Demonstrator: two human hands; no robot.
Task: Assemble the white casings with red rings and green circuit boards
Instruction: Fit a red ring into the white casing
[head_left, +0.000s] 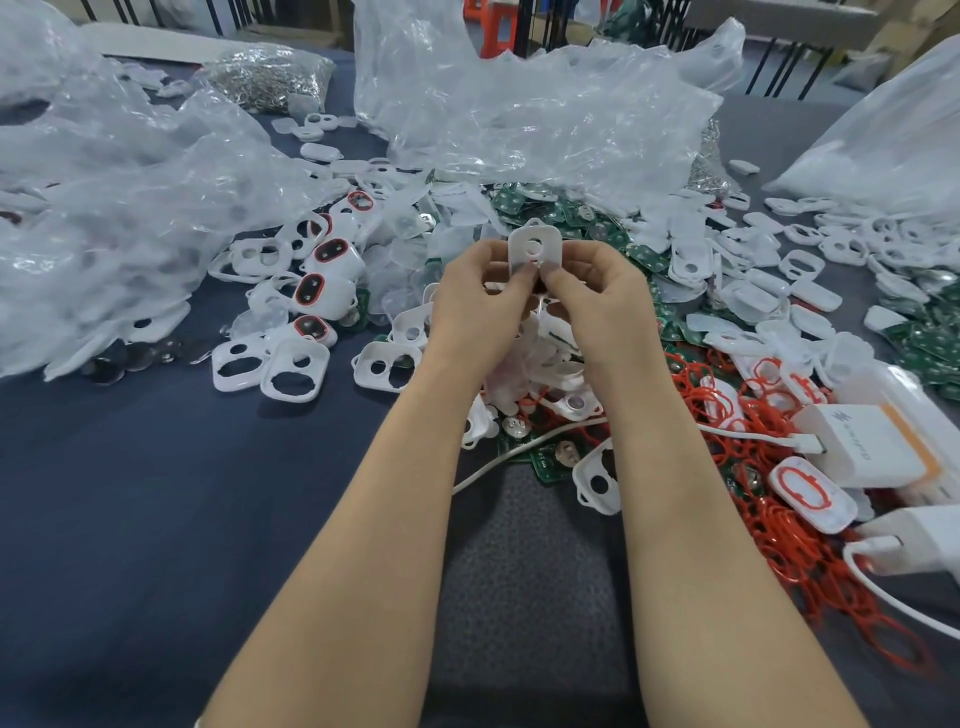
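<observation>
White casing (535, 252) was held up approx. mid-view, above the parts heap, flat face twd the camera w/ one round hole showing. No red ring or green board could be seen on it, so this unit looked barely started. Left hand (478, 306) and right hand (597, 301) both pinched its lower edge w/ thumbs and fingertips, neither one free. Whether the fingers hid another small part behind it couldn't be told.

Done, prob.: at 9 o'clock from the casing lay a short row of finished units (318, 291), white shells w/ red rings round dark windows, four or so visible. At 7–8 o'clock, empty frames (293, 369) w/o rings lay on the tabletop (130, 493).

Left to do: a lot. Green boards (641, 254) were heaped at 1–3 o'clock, w/ more at the far right edge. Red rings (779, 545) lay tangled at 4–5 o'clock, and among them sat one ringed cover (810, 491) w/ its ring seated. Loose white shells (802, 262) were spread out at 2–3 o'clock.

Further out: a white charger (867, 447) at 4 o'clock w/ its cable (519, 454) running below the hands; crumpled clear bags (519, 119) at 10–12 o'clock; a bag of metal bits (270, 73) at 11 o'clock.

Judged from the piles, only a small share of the batch was assembled.
</observation>
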